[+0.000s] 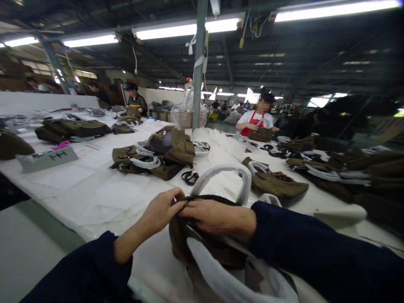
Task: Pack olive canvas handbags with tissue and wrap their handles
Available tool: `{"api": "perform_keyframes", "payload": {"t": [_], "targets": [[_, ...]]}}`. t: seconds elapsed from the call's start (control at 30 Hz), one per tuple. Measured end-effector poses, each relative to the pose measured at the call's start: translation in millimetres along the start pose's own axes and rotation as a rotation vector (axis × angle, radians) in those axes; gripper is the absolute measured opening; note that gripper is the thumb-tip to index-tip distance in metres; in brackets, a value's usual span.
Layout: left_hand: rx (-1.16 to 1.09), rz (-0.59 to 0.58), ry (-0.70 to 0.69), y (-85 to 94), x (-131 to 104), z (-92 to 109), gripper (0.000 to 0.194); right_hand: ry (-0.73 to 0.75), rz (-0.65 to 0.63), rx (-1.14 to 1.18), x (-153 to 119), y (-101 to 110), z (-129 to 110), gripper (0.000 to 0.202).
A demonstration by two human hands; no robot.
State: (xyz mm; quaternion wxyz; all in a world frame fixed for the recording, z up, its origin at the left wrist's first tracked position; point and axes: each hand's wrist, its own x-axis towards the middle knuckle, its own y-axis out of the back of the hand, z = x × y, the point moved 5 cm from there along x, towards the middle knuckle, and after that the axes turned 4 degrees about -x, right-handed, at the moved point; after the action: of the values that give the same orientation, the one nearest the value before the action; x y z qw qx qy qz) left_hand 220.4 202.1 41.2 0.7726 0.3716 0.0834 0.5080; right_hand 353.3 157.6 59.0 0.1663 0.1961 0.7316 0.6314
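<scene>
Hands together at the left end of the bag's mouth: left hand [159, 214] pinches the rim, right hand [208, 215] bends its fingers over the opening beside it; cannot tell what those fingers grip. Bag [179, 240] sits at the near side of the white-covered table [85, 206], right before the person. Olive-brown cloth, dark trim, silvery zip teeth [193, 230] showing below the right hand; handles wrapped in white, far one arched upright, near one drooping forward.

Left to right: table edge slants in toward the left forearm; broad flat stretch beyond it, roomy; bag pile [172, 149] behind the hands; black strap coil [190, 177] near the far handle; another olive bag [280, 187] crowds the right.
</scene>
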Motion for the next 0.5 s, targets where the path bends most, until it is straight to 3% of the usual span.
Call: {"api": "perform_keyframes", "payload": {"t": [0.07, 0.13, 0.2, 0.3, 0.37, 0.5], "targets": [[-0.013, 0.083, -0.066, 10.3, -6, 8, 0.013, -0.061, 0.002, 0.056, -7, 9, 4, 0.046], [-0.021, 0.079, -0.178, 18.5, -17, 23, 0.01, -0.117, 0.001, 0.099, -12, 11, 10, 0.045], [-0.003, -0.07, -0.245, 20.1, -30, 37, 0.014, -0.171, 0.016, 0.165, -13, 9, 18, 0.041], [0.071, -0.319, -0.239, 17.5, -46, 45, 0.032, -0.218, 0.041, 0.258, -9, 4, 24, 0.031], [0.139, -0.382, -0.24, 15.9, -51, 44, 0.037, -0.246, 0.049, 0.296, -5, 2, 24, 0.026], [0.126, -0.389, -0.342, 10.7, -49, 39, 0.012, -0.219, 0.064, 0.329, 2, 3, 16, 0.014]]}}
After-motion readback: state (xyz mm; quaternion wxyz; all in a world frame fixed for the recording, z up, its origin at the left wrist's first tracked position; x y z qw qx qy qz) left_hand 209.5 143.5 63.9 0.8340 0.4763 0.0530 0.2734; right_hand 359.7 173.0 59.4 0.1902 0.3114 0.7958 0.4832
